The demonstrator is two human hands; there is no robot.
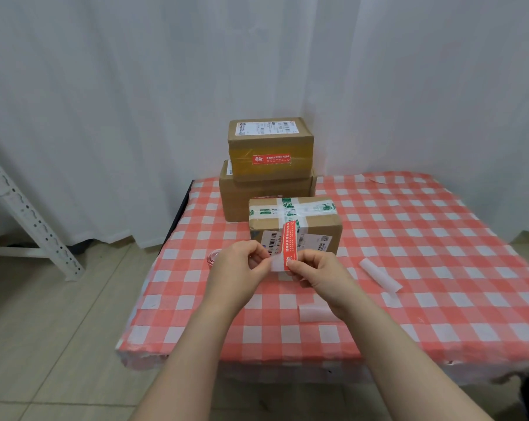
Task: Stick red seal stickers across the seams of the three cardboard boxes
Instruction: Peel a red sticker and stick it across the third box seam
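A red sticker point(289, 246) is held upright between the two hands, above the near part of the table and in front of the nearest box. Its lower end is pinched by the thumb and forefinger of the right hand point(316, 270). A white backing paper point(277, 265), partly peeled from the sticker's lower end, is pinched by the fingertips of the left hand point(240, 264). The remaining fingers of both hands are curled inward.

Just behind the sticker, a small cardboard box point(319, 229) is set on the table. It is bound crosswise with white tape printed in green, and a shipping label is seen on its front face. Whether the sticker's upper end touches this box cannot be told.

Behind it, two more boxes are stacked. The lower box point(242, 202) is half hidden by the near one. The top box point(269, 141) carries a label on its lid and yellow tape across its front, over which a second red sticker point(271, 159) is stuck lengthwise.

A pink coil point(213, 257) is partly hidden behind the left hand. Two curled white backing strips are left on the cloth to the right of the hands: one point(380, 275) further out, the other point(314, 312) beside the right wrist.

The table point(439, 253) is covered with a red-and-white checked cloth. A white curtain point(135, 86) is hung behind it, a white metal rack leg point(23, 211) is seen at the left, and the floor point(59, 329) is tiled.
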